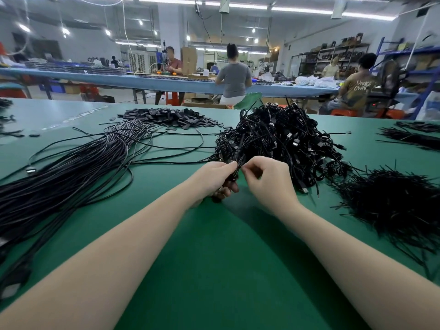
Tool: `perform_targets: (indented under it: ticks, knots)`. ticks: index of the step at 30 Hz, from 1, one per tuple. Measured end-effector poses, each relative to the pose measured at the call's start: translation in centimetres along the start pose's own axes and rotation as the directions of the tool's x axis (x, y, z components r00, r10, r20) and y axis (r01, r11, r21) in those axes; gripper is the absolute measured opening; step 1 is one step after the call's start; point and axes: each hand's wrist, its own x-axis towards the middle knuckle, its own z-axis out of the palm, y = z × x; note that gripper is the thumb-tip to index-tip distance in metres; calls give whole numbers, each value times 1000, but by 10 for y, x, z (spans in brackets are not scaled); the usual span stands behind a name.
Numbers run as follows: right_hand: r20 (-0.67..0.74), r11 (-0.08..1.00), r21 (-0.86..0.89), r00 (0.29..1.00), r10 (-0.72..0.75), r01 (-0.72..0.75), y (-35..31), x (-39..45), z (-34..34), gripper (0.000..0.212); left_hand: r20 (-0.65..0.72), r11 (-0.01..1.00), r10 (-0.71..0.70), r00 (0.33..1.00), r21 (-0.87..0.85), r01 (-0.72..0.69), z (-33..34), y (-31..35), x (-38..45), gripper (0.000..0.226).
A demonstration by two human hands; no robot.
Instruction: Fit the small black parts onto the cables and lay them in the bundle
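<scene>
A green surface [214,246] fills the lower view, with a long blue workbench [166,83] behind it where several people sit or stand at work. On the left of the surface lies a long bundle of black cables [71,167], laid roughly side by side and fanning out toward the far end. At centre right sits a tall tangled heap of black cables [281,144], some with small connector ends showing. To the right, near the surface edge, lies a bristly pile of short black strands [390,206], and farther back on the right more thin black strands [409,136] lie in rows. At the far centre, beyond the bundle's ends, is a flat pile of small black parts [166,117].

Both forearms reach in from the bottom. The left hand [214,179] has its fingers [228,186] curled round a few cables at the near foot of the tangled heap, thumb and forefinger pinching them at the top. The right hand [269,179] is just beside it, its thumb and forefinger [247,169] pinched together on the same cable ends, the other fingers loosely curled. What exactly sits between the fingertips is too small to tell.
</scene>
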Motion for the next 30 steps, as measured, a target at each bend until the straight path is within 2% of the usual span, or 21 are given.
perform_targets:
  ticks: [3, 5, 6, 9, 11, 15, 19, 22, 25, 27, 30]
  knots:
    - [-62, 970, -186, 983, -173, 159, -3, 1, -4, 10, 41, 998, -50, 998, -31, 51, -2, 3, -3, 45]
    - [-73, 915, -299, 950, -305, 271, -5, 1, -7, 9, -9, 999, -3, 1000, -40, 3, 1, 4, -3, 50]
    - [-72, 907, -302, 941, -329, 294, -5, 1, -9, 9, -68, 997, 41, 997, -58, -45, 2, 5, -3, 47]
    - [-65, 934, -212, 949, -309, 289, -6, 0, -9, 8, -227, 972, 189, 955, -97, -216, 4, 9, -1, 40]
    - [-53, 941, -180, 953, -300, 286, -5, -1, -8, 9, -207, 959, 247, 947, -85, -269, 2, 8, -1, 45]
    - [-60, 931, -195, 944, -325, 308, -4, 1, -5, 12, -147, 954, 242, 959, -143, -262, -3, 2, -3, 50]
    - [-85, 940, -207, 952, -294, 272, -5, 1, -7, 10, -155, 953, 257, 954, -123, -277, -2, 4, -3, 41]
    - [-87, 946, -204, 957, -275, 253, -7, 1, -5, 8, -140, 964, 198, 970, -154, -219, -3, 3, -2, 27]
    - [-88, 952, -156, 956, -280, 265, -8, 0, -6, 11, -104, 965, 128, 986, -218, -148, -5, 0, 0, 29]
    - [-92, 943, -164, 947, -307, 289, -7, -1, -7, 11, -83, 969, 157, 984, -181, -169, -5, -4, 0, 39]
    - [-116, 942, -159, 942, -314, 295, -5, 0, -6, 6, -72, 953, 295, 953, -51, -299, -3, -9, 0, 42]
